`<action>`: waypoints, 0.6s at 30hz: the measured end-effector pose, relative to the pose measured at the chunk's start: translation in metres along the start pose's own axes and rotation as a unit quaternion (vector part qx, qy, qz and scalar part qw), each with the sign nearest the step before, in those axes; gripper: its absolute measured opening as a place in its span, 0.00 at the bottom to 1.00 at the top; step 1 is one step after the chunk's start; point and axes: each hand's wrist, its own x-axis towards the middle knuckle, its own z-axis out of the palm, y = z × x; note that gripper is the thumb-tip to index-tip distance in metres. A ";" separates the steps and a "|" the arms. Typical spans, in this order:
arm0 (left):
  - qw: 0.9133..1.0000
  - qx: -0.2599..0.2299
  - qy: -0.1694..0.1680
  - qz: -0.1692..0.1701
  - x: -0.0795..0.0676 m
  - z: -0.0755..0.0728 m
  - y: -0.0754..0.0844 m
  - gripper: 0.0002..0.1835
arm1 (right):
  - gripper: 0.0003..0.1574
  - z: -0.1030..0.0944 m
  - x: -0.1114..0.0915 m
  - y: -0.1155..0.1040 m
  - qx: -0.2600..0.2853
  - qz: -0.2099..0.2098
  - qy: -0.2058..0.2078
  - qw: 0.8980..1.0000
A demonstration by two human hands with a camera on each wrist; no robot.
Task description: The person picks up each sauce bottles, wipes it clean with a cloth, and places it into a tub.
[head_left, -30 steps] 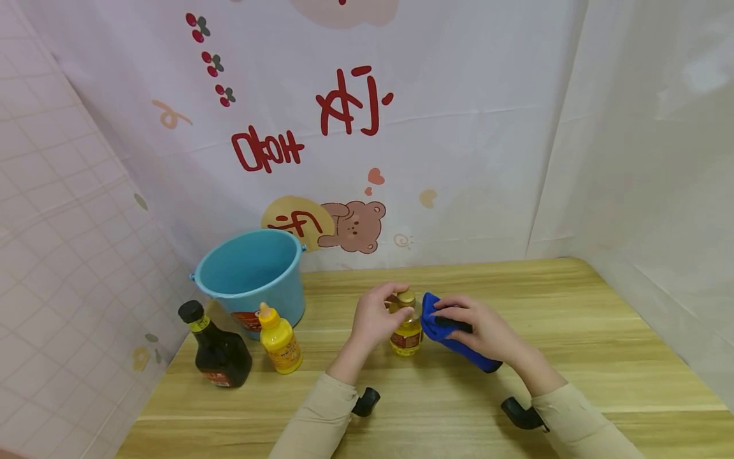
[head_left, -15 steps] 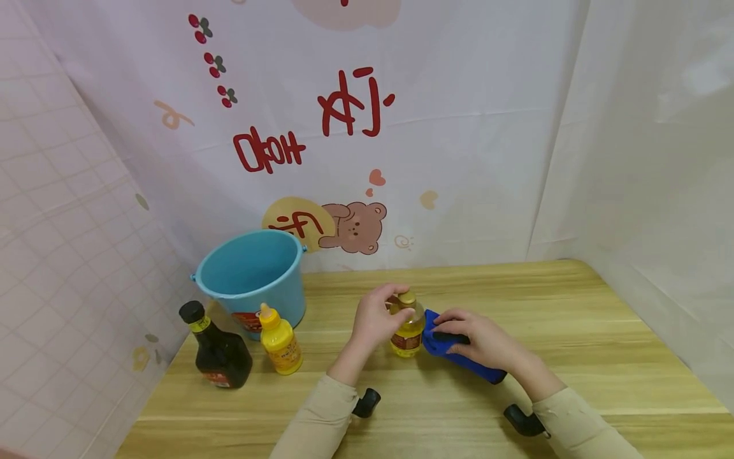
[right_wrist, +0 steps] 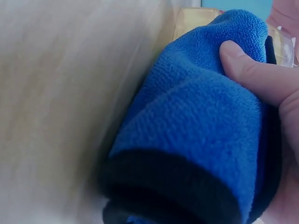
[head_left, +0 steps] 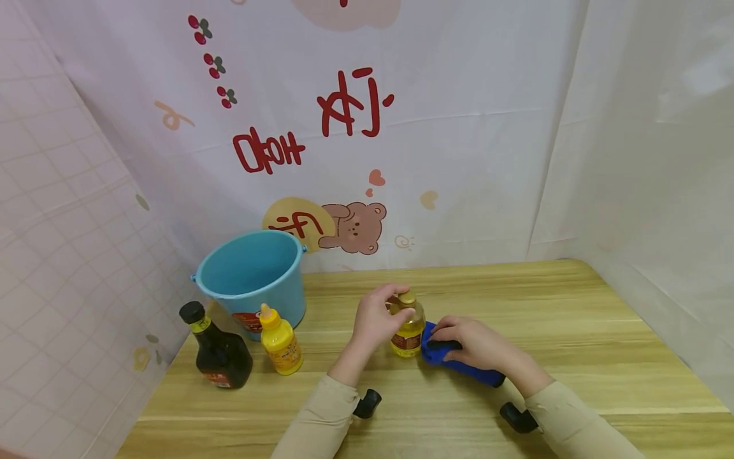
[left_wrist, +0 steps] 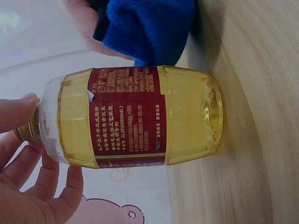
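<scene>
An oil bottle (head_left: pixel 407 338) with yellow oil, a dark red label and a gold cap stands upright on the wooden table. My left hand (head_left: pixel 378 317) grips it by the neck and cap, thumb on the near side, as the left wrist view shows with the bottle (left_wrist: pixel 126 116) lying sideways in the picture. In my right hand (head_left: pixel 478 344) is a folded blue cloth (right_wrist: pixel 191 102) with black edging, held against the bottle's right side. The right thumb (right_wrist: pixel 238 60) presses on the cloth's plush face. Part of the cloth is hidden under the right hand in the head view.
At the left of the table (head_left: pixel 573 319) stands a light blue bucket (head_left: pixel 287 296). A yellow squeeze bottle (head_left: pixel 282 347) and a dark sauce bottle (head_left: pixel 223 357) with a black cap stand in front of it. A printed white curtain (head_left: pixel 470 159) hangs behind the table.
My right hand and the blue cloth have moved down along the bottle's right side, toward its base. My left hand has kept its hold on the bottle's neck.
</scene>
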 end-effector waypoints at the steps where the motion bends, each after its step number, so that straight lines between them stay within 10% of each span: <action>1: 1.000 0.000 0.000 0.000 0.000 0.000 0.000 0.20 | 0.23 0.001 0.000 0.000 -0.002 0.000 -0.005 1.000; 7: 1.000 -0.003 -0.001 -0.001 -0.001 0.000 0.000 0.20 | 0.22 0.001 -0.003 0.001 0.003 -0.002 -0.015 1.000; 18: 1.000 -0.007 -0.001 0.001 -0.001 0.000 0.001 0.20 | 0.30 -0.050 0.002 -0.006 0.015 0.012 0.112 0.994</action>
